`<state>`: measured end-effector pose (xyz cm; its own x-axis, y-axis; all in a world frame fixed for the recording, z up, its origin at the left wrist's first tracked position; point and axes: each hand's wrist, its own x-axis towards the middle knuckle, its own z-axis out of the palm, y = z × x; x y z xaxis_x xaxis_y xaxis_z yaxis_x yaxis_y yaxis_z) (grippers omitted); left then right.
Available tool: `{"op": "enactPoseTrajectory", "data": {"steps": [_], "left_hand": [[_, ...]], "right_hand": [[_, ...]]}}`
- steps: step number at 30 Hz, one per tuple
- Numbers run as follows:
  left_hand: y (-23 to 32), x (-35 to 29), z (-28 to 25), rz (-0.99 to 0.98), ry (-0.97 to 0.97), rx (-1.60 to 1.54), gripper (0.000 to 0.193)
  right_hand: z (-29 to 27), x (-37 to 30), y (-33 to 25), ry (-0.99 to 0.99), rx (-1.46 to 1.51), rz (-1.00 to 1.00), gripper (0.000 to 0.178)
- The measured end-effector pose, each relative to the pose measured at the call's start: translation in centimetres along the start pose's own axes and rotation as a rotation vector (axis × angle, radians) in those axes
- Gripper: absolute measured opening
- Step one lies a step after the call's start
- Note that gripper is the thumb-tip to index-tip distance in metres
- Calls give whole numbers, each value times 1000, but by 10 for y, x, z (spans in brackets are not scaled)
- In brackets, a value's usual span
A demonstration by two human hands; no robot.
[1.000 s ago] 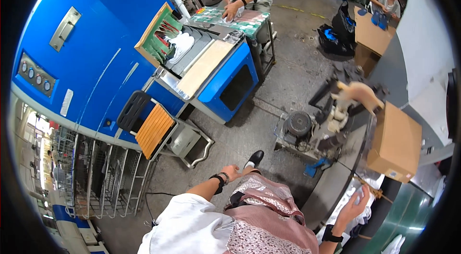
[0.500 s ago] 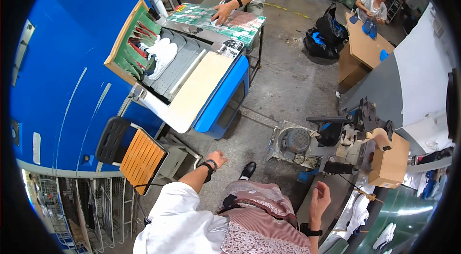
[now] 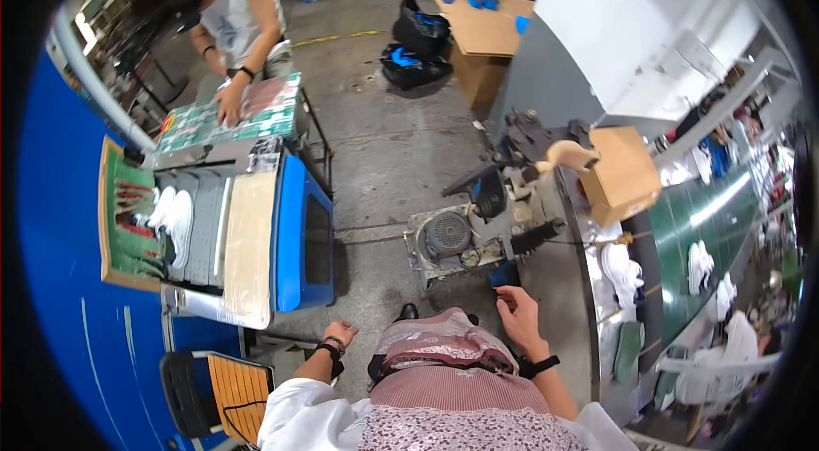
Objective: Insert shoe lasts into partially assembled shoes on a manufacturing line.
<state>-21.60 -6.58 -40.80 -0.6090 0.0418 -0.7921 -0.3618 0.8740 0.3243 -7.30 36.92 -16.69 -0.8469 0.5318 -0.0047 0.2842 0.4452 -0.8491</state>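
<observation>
My left hand point(image 3: 342, 332), with a dark band and bracelet at the wrist, hangs low in front of me beside the blue-sided machine. Its fingers are loosely bent and I see nothing in them. Over the floor near the motor-driven machine point(image 3: 450, 233), my right hand point(image 3: 521, 317) is half open, empty, with a black band on its wrist. Neither hand touches anything. A patterned apron point(image 3: 452, 374) covers my front. White shoes point(image 3: 177, 225) rest on the bed of the blue-sided machine point(image 3: 293, 238), by its green strip curtain.
A slatted wooden chair point(image 3: 235, 387) stands at lower left. Two people work ahead, one at a green-topped table point(image 3: 256, 110), one at a cardboard-topped table point(image 3: 486, 24). Black bags point(image 3: 415, 67) lie between them. At right are a carton point(image 3: 618, 174), more white shoes point(image 3: 621, 272) and a green conveyor point(image 3: 674, 233).
My view has swung to the right, so the machines and people sit farther left. My right hand is raised farther forward; my left remains low. Neither has taken hold of anything.
</observation>
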Motion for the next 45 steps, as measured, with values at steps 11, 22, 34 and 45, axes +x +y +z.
{"op": "enactPoseTrajectory", "data": {"steps": [11,22,34,45], "left_hand": [[92,2,-19,203,30,-5,51],[60,-24,-26,113,61,132,54],[38,-46,-32,53,132,29,55],[-109,38,-3,245,150,-187,37]], "right_hand": [[-15,-22,14,-6,-76,120,25],[-5,-25,24,-154,-17,133,23],[14,-12,26,-273,37,95,23],[61,19,8,-235,-164,-208,25]]}}
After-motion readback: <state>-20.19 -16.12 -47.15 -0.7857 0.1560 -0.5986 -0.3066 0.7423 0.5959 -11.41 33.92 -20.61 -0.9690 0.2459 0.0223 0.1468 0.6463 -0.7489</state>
